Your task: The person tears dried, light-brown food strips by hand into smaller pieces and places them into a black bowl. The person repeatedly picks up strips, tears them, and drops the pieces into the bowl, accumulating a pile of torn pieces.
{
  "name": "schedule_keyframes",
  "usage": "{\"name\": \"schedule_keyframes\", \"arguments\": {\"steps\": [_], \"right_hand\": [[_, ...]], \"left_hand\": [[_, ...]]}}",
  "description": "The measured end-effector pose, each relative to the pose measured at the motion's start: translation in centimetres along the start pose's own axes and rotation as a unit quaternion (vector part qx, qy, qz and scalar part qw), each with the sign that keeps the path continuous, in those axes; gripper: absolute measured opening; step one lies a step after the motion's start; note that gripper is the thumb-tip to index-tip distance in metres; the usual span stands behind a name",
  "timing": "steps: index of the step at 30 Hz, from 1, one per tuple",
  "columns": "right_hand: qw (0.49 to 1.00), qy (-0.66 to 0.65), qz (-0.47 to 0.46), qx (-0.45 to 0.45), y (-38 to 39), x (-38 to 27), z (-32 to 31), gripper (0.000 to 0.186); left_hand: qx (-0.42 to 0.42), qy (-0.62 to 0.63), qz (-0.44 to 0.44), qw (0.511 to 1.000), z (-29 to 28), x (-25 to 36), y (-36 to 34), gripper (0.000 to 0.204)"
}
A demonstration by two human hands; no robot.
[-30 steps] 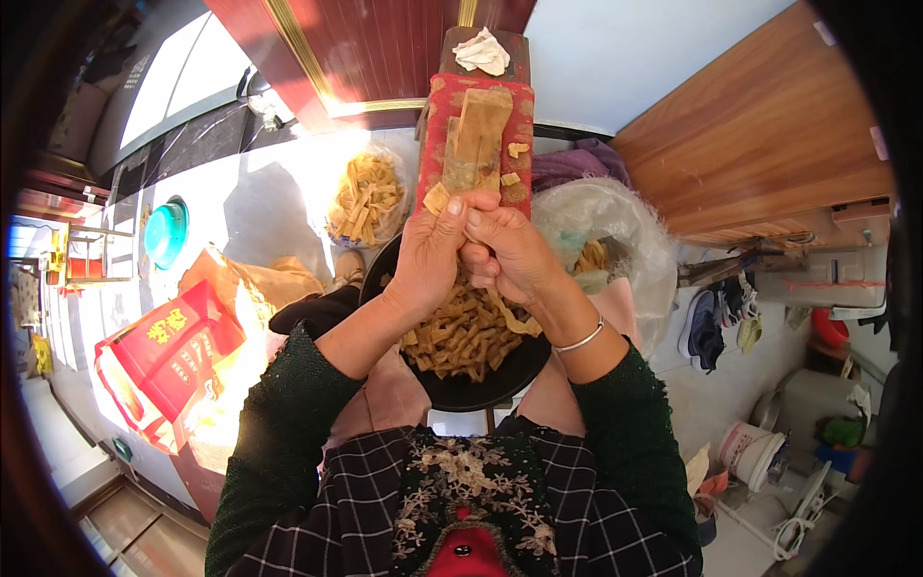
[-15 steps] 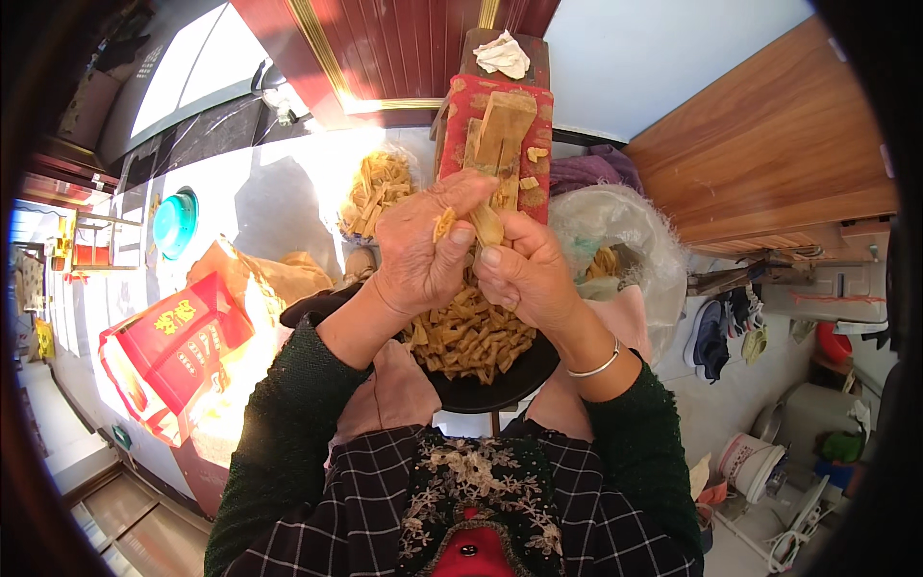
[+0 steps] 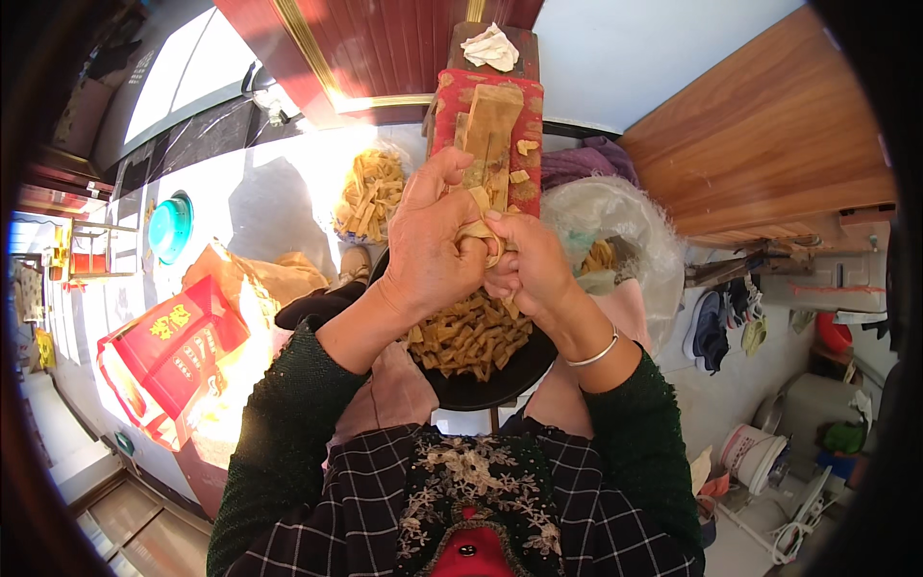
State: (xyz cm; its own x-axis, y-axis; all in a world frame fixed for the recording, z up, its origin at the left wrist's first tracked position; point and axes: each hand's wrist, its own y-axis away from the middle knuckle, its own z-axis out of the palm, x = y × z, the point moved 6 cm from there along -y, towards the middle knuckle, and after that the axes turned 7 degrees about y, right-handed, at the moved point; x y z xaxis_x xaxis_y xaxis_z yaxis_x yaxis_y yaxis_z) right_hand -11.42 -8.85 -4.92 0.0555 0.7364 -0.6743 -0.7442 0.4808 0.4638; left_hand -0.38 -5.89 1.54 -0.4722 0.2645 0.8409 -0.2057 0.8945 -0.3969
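Observation:
In front of me, both hands work on one pliable tan food strip [image 3: 482, 229], bent into a loop between them. My left hand [image 3: 431, 245] grips the loop with thumb and curled fingers, its index finger raised. My right hand [image 3: 532, 262] pinches the other side of the strip, with a silver bangle at the wrist. Below them a dark round tray [image 3: 468, 393] rests over my lap, heaped with short, twisted brown-tan pieces [image 3: 471, 341]. Just beyond the hands, a wooden block [image 3: 493, 120] lies on a red patterned cloth [image 3: 452, 96], small scraps beside it.
A bag of loose tan strips [image 3: 370, 188] stands at left, near a teal basin [image 3: 172, 229] and a red carrier bag [image 3: 178, 337]. At right is a translucent plastic sack [image 3: 639, 236] holding more strips. The bench [image 3: 524, 53] bears crumpled white tissue. Shoes [image 3: 710, 332] and a bucket [image 3: 752, 457] sit farther right.
The strip, held lengthwise before, is now wrapped into a loop. My left hand has turned and moved right, closer to my right hand; the small piece at its fingers no longer shows.

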Motion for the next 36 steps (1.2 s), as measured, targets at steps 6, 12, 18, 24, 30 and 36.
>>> {"name": "schedule_keyframes", "arguments": {"steps": [6, 12, 18, 24, 30, 36], "right_hand": [[0.993, 0.086, 0.028, -0.072, -0.2, -1.0, -0.5, 0.018], [0.93, 0.278, -0.232, 0.058, 0.2, -2.8, -0.1, 0.01], [0.953, 0.266, -0.14, -0.036, 0.0, -2.5, -1.1, 0.015], [0.987, 0.049, -0.082, -0.133, 0.1, -2.1, -0.5, 0.011], [0.981, 0.145, -0.118, -0.054, -0.1, -2.4, -1.2, 0.009], [0.953, 0.237, -0.169, -0.082, 1.6, -4.4, 0.1, 0.014]], "left_hand": [[-0.042, 0.045, -0.001, 0.998, -0.2, -0.7, 0.3, 0.005], [-0.118, 0.236, -0.286, 0.921, 0.4, -4.7, 0.5, 0.006], [-0.133, 0.112, -0.178, 0.969, 0.3, -4.2, 0.2, 0.005], [-0.108, 0.011, -0.159, 0.981, -0.5, -2.9, -0.2, 0.008], [-0.209, 0.042, -0.05, 0.976, 0.0, -1.8, -0.4, 0.025], [-0.255, 0.395, -0.243, 0.849, 0.2, -2.3, 0.2, 0.038]]}}
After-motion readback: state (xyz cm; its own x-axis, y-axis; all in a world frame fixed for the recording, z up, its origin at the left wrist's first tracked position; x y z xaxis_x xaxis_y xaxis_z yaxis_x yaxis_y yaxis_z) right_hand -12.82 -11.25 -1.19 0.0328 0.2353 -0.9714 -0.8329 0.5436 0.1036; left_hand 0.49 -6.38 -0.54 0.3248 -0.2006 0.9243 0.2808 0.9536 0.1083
